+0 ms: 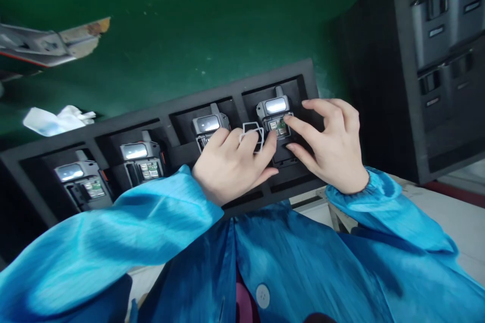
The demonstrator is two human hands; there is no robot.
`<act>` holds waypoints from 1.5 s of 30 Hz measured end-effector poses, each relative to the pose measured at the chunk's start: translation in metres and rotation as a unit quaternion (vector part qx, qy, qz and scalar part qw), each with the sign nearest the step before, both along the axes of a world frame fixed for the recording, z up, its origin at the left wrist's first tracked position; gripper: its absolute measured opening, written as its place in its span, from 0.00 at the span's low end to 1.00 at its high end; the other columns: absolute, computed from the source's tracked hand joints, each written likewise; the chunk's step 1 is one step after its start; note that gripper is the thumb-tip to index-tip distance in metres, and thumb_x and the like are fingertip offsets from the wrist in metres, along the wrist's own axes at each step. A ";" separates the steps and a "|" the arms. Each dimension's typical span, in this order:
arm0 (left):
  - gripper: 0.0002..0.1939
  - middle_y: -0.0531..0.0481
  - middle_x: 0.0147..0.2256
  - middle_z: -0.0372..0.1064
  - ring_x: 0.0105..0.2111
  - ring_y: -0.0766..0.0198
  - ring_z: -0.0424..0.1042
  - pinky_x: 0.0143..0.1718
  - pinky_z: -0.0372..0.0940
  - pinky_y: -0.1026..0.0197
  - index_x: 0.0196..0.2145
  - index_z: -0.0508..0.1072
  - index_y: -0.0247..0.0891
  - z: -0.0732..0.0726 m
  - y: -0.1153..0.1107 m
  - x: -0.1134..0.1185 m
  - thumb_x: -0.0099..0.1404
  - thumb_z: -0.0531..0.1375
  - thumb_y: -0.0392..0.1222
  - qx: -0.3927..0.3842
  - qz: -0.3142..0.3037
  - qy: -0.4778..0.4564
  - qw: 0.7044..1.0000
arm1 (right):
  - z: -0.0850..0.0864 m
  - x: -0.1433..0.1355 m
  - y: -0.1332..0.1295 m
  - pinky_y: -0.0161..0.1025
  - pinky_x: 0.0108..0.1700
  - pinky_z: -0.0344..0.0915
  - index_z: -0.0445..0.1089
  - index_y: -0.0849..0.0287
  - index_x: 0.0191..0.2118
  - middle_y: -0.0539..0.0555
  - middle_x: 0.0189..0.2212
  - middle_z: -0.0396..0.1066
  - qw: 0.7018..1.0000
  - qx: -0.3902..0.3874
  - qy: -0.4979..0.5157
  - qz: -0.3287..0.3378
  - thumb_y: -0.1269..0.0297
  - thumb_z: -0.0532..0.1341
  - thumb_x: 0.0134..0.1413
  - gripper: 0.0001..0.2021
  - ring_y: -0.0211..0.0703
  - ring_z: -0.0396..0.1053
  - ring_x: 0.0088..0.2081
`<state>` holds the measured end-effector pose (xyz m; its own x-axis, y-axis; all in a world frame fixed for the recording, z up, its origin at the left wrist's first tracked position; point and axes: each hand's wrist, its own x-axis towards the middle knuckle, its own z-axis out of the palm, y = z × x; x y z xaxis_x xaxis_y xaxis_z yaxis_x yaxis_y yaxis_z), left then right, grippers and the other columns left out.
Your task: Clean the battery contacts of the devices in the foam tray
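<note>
My left hand (237, 161) is curled over the divider of a black foam tray (242, 92). Thin light-grey loops (259, 135), like sealing rings, lie around its fingers, and its index fingertip is at the left edge of a handheld device (276, 106). That device has a lit screen, a stubby antenna and an uncovered bay showing a green circuit board. My right hand (331, 146) has its fingers apart, its index fingertip at the bay's upper right corner. A second device (209, 123) is partly hidden behind my left hand.
Two more devices with lit screens, one nearer (137, 151) and one at the far left (71, 171), sit in tray slots. A black foam box (401, 86) of grey units stands at right. White crumpled plastic (56, 120) and a torn carton (83, 38) lie on the green mat (212, 25).
</note>
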<state>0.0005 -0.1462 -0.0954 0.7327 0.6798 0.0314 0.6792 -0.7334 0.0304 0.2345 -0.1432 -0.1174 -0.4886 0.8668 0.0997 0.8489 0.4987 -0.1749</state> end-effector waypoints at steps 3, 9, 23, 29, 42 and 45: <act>0.29 0.43 0.33 0.69 0.33 0.54 0.69 0.31 0.55 0.55 0.56 0.69 0.35 0.000 -0.003 -0.002 0.66 0.56 0.58 0.002 -0.018 -0.008 1.000 | 0.000 0.000 0.000 0.57 0.60 0.55 0.66 0.50 0.58 0.59 0.61 0.56 1.000 0.011 -0.012 0.010 0.51 0.60 0.58 0.23 0.60 0.52 0.61; 0.27 0.43 0.33 0.69 0.32 0.55 0.69 0.31 0.54 0.56 0.54 0.70 0.37 -0.002 -0.002 0.000 0.66 0.56 0.58 -0.020 -0.013 -0.003 1.000 | 0.004 -0.001 0.004 0.58 0.59 0.56 0.66 0.51 0.57 0.59 0.59 0.58 0.999 0.012 -0.031 0.023 0.49 0.59 0.58 0.23 0.61 0.53 0.61; 0.35 0.40 0.35 0.70 0.34 0.52 0.70 0.33 0.56 0.54 0.61 0.63 0.29 0.002 -0.005 0.006 0.68 0.53 0.60 -0.053 0.041 0.014 0.998 | 0.011 0.005 -0.017 0.57 0.58 0.59 0.65 0.53 0.59 0.57 0.60 0.60 0.999 0.006 -0.035 0.031 0.51 0.60 0.58 0.25 0.59 0.55 0.59; 0.34 0.42 0.35 0.70 0.34 0.53 0.71 0.32 0.56 0.55 0.60 0.65 0.31 0.008 -0.008 -0.001 0.68 0.53 0.61 -0.026 0.033 -0.003 0.999 | 0.012 -0.006 -0.013 0.55 0.61 0.56 0.66 0.55 0.57 0.58 0.61 0.58 1.000 -0.002 -0.003 -0.005 0.51 0.59 0.58 0.24 0.57 0.53 0.60; 0.25 0.46 0.31 0.68 0.29 0.58 0.68 0.31 0.59 0.56 0.50 0.73 0.33 0.033 -0.053 -0.059 0.70 0.51 0.55 -0.059 0.043 -0.124 0.990 | 0.012 -0.018 -0.031 0.61 0.63 0.51 0.57 0.52 0.65 0.58 0.66 0.49 0.996 -0.046 0.060 -0.053 0.51 0.56 0.61 0.29 0.58 0.47 0.64; 0.22 0.47 0.32 0.68 0.32 0.59 0.67 0.33 0.59 0.56 0.52 0.72 0.34 0.036 -0.065 -0.067 0.70 0.53 0.53 -0.103 0.058 -0.170 0.978 | 0.007 -0.018 -0.031 0.59 0.64 0.50 0.60 0.53 0.64 0.58 0.66 0.49 0.996 -0.051 0.045 -0.053 0.51 0.56 0.61 0.27 0.57 0.46 0.65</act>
